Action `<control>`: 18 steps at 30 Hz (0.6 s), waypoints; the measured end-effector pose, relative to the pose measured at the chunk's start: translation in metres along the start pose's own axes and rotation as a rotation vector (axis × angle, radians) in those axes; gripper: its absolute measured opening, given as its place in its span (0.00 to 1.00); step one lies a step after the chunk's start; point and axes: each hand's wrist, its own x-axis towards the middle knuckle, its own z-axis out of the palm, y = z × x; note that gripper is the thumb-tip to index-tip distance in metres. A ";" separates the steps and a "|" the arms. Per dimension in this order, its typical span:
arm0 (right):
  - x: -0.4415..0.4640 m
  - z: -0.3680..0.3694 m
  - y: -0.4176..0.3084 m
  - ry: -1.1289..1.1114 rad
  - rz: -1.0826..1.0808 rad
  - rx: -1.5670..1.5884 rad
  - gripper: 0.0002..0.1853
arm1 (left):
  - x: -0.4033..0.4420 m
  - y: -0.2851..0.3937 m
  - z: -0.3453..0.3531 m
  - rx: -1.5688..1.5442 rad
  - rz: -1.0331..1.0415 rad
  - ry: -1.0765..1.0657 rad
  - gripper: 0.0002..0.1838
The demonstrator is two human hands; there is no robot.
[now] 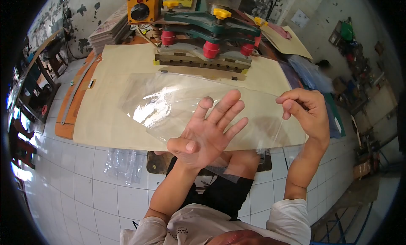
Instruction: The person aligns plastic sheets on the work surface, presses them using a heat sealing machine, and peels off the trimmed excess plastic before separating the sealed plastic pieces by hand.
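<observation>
A clear plastic sheet [177, 95] spans the cream board on the table and catches bright glare on its left part. My right hand [308, 112] pinches the sheet's right corner between thumb and fingers, raised over the board's right side. My left hand [207, 133] is held palm up with its fingers spread, above the board's front edge and close to the sheet. Whether the left palm touches the plastic, I cannot tell. Beyond the sheet stands a green sealing press [211, 25] with yellow knobs, red posts and a long metal bar.
The cream board [101, 118] covers most of the wooden table. A yellow control box [144, 8] with a black dial and a stack of papers [111, 31] sit at the back left. Clear plastic bags [124, 164] hang below the front edge. Bluish plastic [311, 74] lies at the right.
</observation>
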 end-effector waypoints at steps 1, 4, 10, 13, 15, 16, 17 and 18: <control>-0.001 0.000 -0.001 0.002 -0.001 -0.006 0.07 | 0.000 -0.001 0.000 -0.001 0.000 -0.001 0.51; -0.003 -0.001 -0.002 0.001 -0.010 -0.003 0.06 | 0.000 -0.001 0.001 0.008 -0.010 0.007 0.52; -0.005 -0.002 -0.002 -0.004 -0.021 -0.010 0.06 | 0.001 -0.003 0.000 0.068 -0.016 -0.062 0.54; -0.005 -0.001 -0.002 -0.001 -0.042 -0.028 0.07 | 0.002 -0.003 0.001 0.082 -0.013 -0.075 0.55; -0.005 0.000 -0.002 0.001 -0.049 -0.033 0.07 | 0.002 -0.003 0.002 0.095 0.000 -0.047 0.55; -0.005 0.000 -0.002 0.003 -0.057 -0.038 0.07 | 0.002 -0.003 0.002 0.095 0.000 -0.047 0.55; -0.005 0.001 -0.002 0.003 -0.057 -0.038 0.07 | 0.003 -0.003 0.001 0.102 0.010 -0.061 0.56; -0.005 0.001 -0.003 0.001 -0.060 -0.043 0.07 | 0.003 -0.003 0.001 0.109 0.021 -0.075 0.56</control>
